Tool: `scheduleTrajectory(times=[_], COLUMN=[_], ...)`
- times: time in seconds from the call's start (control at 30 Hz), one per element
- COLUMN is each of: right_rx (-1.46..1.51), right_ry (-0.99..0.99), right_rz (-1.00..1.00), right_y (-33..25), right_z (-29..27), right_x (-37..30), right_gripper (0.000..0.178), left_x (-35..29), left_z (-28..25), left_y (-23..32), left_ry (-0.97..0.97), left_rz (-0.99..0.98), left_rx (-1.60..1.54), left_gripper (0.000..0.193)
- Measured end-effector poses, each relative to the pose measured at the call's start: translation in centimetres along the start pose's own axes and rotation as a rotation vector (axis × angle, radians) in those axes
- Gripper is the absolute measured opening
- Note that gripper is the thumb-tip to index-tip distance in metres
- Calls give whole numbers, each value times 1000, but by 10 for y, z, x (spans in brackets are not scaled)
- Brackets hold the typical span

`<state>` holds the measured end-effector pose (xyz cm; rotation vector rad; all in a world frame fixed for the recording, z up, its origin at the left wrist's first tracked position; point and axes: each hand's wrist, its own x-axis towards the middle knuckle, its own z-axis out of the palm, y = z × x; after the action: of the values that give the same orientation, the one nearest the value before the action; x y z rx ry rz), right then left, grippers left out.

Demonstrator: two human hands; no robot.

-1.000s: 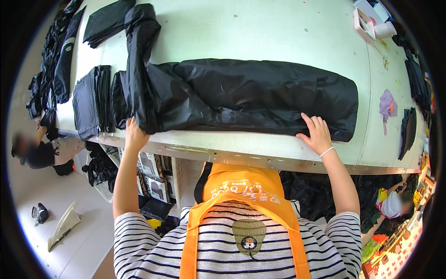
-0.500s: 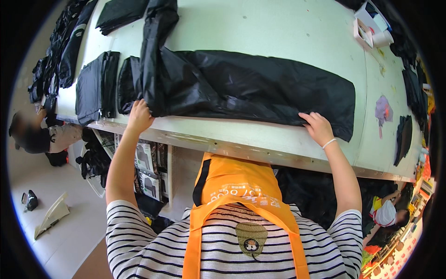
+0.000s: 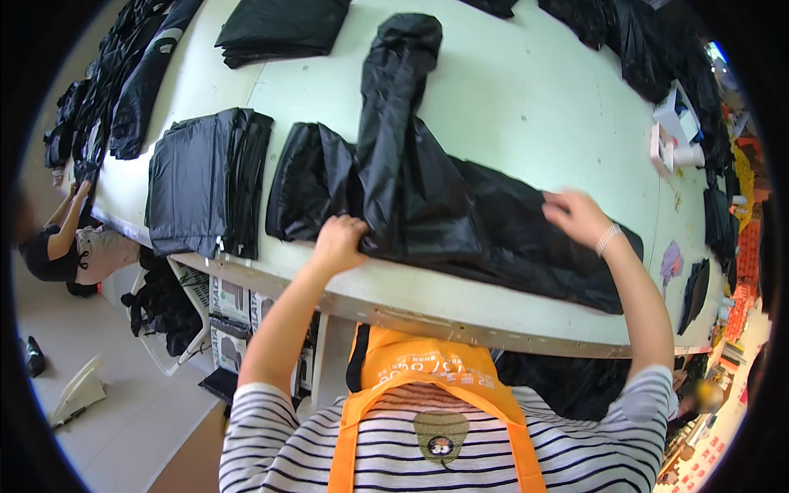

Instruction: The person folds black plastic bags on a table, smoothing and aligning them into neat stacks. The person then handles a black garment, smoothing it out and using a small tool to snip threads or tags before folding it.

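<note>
A black, shiny garment (image 3: pixel 493 222) lies across the pale table, creased, with one long sleeve- or leg-like strip (image 3: pixel 394 90) reaching away from me. My left hand (image 3: pixel 341 244) is closed on fabric at the near edge, by the foot of that strip. Over the garment's right part hovers or rests my right hand (image 3: pixel 582 218), bent at the fingers and smeared by motion; whether it grips cloth cannot be made out. Left of the garment sits a stack of folded black garments (image 3: pixel 205 182).
Another folded black pile (image 3: pixel 282 31) lies farther back. More black clothing (image 3: pixel 148 90) covers the far left, where a co-worker (image 3: pixel 62 238) stands. At right are a white box (image 3: pixel 677 115), a cup (image 3: pixel 689 155) and a purple cloth (image 3: pixel 671 260). A white basket (image 3: pixel 177 329) stands below the table.
My right hand has moved from the near edge up over the garment. The garment's right part, flat and broad before, is narrower and more creased. The whole view has shifted.
</note>
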<state>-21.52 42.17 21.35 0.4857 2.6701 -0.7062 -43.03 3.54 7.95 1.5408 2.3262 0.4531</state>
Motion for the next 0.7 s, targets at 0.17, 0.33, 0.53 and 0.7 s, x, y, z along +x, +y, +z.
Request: scheduleTrajectory(times=[0.17,0.33,0.53,0.7], right_rx=[-70,-173,-214,139], right_ry=[576,620,708,1059], right_rz=[-217,-106,45,361], right_y=[-75,-115,-22,68], right_z=[-28,-40,-128,-233], right_x=[244,373,189,-162], right_gripper=[37,69,28,37], left_x=[10,3,4,-4], left_z=[-1,-1,-8,-21], left_y=[0,-6,-4,-6], left_ry=[7,20,-12,179], left_rz=[-14,-67,-31,-41], left_rx=[-119,-233,-239,-282], left_gripper=[31,28,31,22])
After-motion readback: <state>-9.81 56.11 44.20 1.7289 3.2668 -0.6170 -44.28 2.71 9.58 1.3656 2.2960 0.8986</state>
